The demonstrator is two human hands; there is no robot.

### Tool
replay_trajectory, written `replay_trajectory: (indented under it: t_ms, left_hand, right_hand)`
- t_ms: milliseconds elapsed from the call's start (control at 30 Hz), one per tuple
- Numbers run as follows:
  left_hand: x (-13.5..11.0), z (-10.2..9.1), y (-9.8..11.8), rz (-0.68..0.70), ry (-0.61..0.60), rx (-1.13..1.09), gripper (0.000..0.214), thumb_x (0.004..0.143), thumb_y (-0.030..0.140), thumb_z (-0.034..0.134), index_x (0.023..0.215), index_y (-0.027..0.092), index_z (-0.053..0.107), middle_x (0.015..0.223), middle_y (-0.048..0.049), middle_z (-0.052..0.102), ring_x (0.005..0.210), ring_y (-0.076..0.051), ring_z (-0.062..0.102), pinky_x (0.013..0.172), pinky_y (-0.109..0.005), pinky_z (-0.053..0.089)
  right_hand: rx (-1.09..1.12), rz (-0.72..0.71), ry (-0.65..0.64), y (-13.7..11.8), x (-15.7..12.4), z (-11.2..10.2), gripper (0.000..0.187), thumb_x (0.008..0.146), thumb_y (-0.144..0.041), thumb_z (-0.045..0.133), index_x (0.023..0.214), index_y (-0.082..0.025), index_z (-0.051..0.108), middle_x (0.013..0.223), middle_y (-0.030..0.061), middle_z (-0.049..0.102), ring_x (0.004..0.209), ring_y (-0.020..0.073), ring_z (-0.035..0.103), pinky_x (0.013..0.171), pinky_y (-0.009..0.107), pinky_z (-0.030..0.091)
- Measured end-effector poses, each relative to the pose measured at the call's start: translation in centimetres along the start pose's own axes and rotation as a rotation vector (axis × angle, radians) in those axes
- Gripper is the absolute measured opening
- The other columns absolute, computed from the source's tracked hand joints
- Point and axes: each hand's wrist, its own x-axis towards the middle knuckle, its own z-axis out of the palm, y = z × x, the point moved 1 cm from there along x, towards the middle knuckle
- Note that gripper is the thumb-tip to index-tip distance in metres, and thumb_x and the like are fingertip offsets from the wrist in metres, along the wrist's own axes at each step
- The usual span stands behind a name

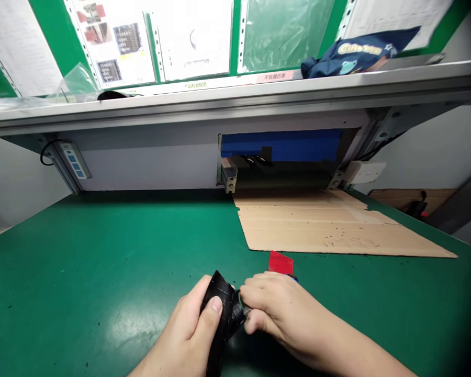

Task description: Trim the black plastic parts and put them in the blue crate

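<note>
My left hand (192, 324) is wrapped round a long black moulded plastic part (220, 314), with the thumb pressed on its face. The part is tilted, and its lower end runs out of the bottom of the view. Close against its right side, my right hand (278, 311) is closed, thumb and fingers pinched together. A small greyish tip (247, 311) shows between those fingers at the edge of the part; what it belongs to is hidden. Just beyond the right knuckles a flat red piece (281, 263) shows, partly covered by the hand.
Behind my hands a flattened cardboard sheet (317, 230) lies on the green tabletop (102, 251), leading to an opening with a blue strip (282, 145). A metal shelf (180, 107) spans above, carrying a dark blue cloth pouch (353, 55). A power strip (75, 159) hangs left.
</note>
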Motion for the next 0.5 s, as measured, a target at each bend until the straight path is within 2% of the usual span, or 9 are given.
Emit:
replay_trajectory:
  t_ms: [67,133,233,300,367,433,500]
  left_hand:
    - [0.0,0.0,0.1,-0.012,-0.005,-0.022,0.054,0.085,0.059,0.045,0.124,0.024,0.055,0.120,-0.0079,0.061,0.090,-0.023,0.059,0.080,-0.032,0.048]
    - [0.1,0.0,0.1,-0.019,-0.020,-0.053,0.051,0.086,0.058,0.044,0.123,0.025,0.055,0.120,-0.0070,0.060,0.093,-0.023,0.058,0.081,-0.032,0.047]
    - [0.7,0.0,0.1,0.017,-0.053,-0.097,0.044,0.087,0.053,0.045,0.120,0.025,0.055,0.114,-0.0057,0.061,0.098,-0.022,0.056,0.084,-0.031,0.044]
    - [1.2,0.0,0.1,0.012,-0.097,-0.132,0.042,0.087,0.046,0.048,0.123,0.025,0.049,0.108,-0.0046,0.061,0.094,-0.020,0.056,0.082,-0.030,0.043]
    - [1.7,-0.2,0.0,-0.032,-0.155,-0.179,0.047,0.085,0.039,0.052,0.129,0.025,0.041,0.104,-0.0035,0.060,0.087,-0.018,0.056,0.078,-0.028,0.043]
    - [1.9,-0.3,-0.1,-0.073,-0.222,-0.236,0.055,0.082,0.034,0.056,0.132,0.024,0.035,0.102,-0.0035,0.060,0.086,-0.017,0.057,0.078,-0.028,0.044]
    - [1.6,-0.5,-0.3,-0.087,-0.263,-0.291,0.062,0.079,0.032,0.062,0.133,0.022,0.034,0.099,-0.0040,0.062,0.090,-0.020,0.059,0.083,-0.030,0.045]
  right_hand:
    - [0.204,-0.006,0.055,0.0,-0.3,-1.0,0.057,0.092,-0.066,0.019,0.065,-0.020,0.037,0.061,-0.0032,0.043,0.058,0.0127,0.037,0.057,0.025,0.029]
    - [0.298,0.026,0.172,0.2,-0.6,-1.7,0.053,0.093,-0.065,0.026,0.070,-0.021,0.043,0.065,-0.0027,0.045,0.060,0.0126,0.041,0.056,0.024,0.031]
    - [0.079,0.059,0.317,0.8,-0.9,-1.8,0.035,0.096,-0.049,0.041,0.080,-0.021,0.053,0.069,-0.0015,0.052,0.062,0.0128,0.042,0.058,0.025,0.030]
    - [-0.103,0.029,0.394,1.1,-0.9,-1.5,0.035,0.095,-0.042,0.048,0.069,-0.020,0.052,0.061,-0.0025,0.049,0.058,0.0123,0.038,0.057,0.026,0.027]
    - [-0.173,-0.020,0.461,1.1,-0.7,-1.1,0.039,0.091,-0.048,0.054,0.065,-0.019,0.051,0.062,-0.0019,0.050,0.057,0.0123,0.039,0.058,0.027,0.028]
    - [-0.222,-0.097,0.438,0.5,-0.2,-0.7,0.037,0.087,-0.056,0.055,0.080,-0.019,0.058,0.087,0.0041,0.061,0.068,0.0149,0.049,0.064,0.028,0.032]
    - [-0.307,-0.194,0.312,-0.8,0.2,-0.1,0.032,0.090,-0.053,0.051,0.094,-0.022,0.058,0.119,0.0060,0.057,0.080,0.0169,0.054,0.067,0.031,0.034]
